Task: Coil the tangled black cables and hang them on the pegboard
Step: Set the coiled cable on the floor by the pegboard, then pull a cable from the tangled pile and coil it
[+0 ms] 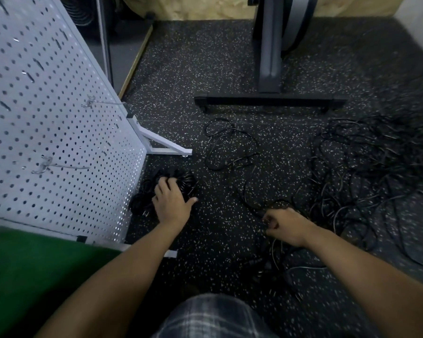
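Observation:
A white pegboard [59, 132] stands at the left on a white foot, with bare metal hooks [103, 103] sticking out. At its base lie coiled black cables [188, 182] on the speckled floor. My left hand [171, 203] rests on top of these coils, fingers spread and bent over them. My right hand [282, 225] is curled around a thin black cable [232, 145] that loops away across the floor toward the middle. A large tangled heap of black cables [371, 167] lies at the right.
A grey machine stand [270, 101] with a black base bar stands on the floor behind the cables. A green surface [34, 269] fills the lower left. My knee in plaid shorts [215, 318] is at the bottom. More cable ends lie near my right wrist.

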`<state>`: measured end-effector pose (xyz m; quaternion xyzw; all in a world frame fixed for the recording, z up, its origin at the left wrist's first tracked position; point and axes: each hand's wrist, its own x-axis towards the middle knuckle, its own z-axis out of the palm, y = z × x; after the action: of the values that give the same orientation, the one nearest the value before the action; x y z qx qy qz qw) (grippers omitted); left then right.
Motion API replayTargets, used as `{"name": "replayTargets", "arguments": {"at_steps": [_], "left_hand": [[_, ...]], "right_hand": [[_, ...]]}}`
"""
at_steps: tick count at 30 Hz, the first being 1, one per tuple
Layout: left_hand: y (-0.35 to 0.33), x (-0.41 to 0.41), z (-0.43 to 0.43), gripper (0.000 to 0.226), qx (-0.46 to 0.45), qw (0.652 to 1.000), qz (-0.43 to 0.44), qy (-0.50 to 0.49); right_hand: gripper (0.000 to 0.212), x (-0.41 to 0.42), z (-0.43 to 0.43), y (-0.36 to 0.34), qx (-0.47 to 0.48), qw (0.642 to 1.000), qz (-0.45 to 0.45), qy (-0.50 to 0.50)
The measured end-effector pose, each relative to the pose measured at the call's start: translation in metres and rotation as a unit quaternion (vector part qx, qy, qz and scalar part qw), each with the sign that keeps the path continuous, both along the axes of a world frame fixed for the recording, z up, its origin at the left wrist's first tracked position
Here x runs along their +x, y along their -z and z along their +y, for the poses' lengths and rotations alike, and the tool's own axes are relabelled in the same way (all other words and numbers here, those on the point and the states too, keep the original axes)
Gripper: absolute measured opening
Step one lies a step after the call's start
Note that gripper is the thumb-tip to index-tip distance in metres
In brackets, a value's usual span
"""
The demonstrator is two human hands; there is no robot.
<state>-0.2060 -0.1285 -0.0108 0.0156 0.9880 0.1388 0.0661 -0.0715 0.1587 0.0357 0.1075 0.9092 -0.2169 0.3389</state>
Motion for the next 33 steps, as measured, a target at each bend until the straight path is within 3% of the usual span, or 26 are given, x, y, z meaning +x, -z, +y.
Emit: {"name": "replayTargets", "arguments": {"at_steps": [4,11,16,19,23,27,33], "left_hand": [[-0.012,0.025,0.037,0.063,0.052,0.977,-0.009,0.207],[-0.019,0.080,0.092,0.049,0.061,0.896,-0.215,0.384],[0.010,0.124,0.111,0.049,0.033,0.851,-0.305,0.425],[0.022,0.148,0.118,0.061,0.033,0.842,-0.323,0.432],[0.038,0.167,0.123,0.074,0.009,0.822,-0.351,0.447],[0.046,0.174,0.125,0.070,-0.014,0.835,-0.324,0.444],[0.051,0.178,0.129,0.045,0.016,0.869,-0.274,0.412]], "right_hand": [[0.038,0.023,0.002,0.000,0.000,1.000,0.019,0.022],[0.045,0.087,0.001,0.013,0.009,0.998,0.006,0.068],[0.043,0.136,-0.006,0.033,0.026,0.992,-0.004,0.120],[0.037,0.162,-0.010,0.047,0.023,0.986,-0.021,0.164],[0.048,0.188,-0.013,0.067,-0.008,0.974,-0.027,0.224],[0.050,0.196,-0.013,0.082,-0.051,0.954,-0.001,0.294],[0.049,0.188,-0.027,0.104,-0.119,0.920,-0.006,0.373]]}}
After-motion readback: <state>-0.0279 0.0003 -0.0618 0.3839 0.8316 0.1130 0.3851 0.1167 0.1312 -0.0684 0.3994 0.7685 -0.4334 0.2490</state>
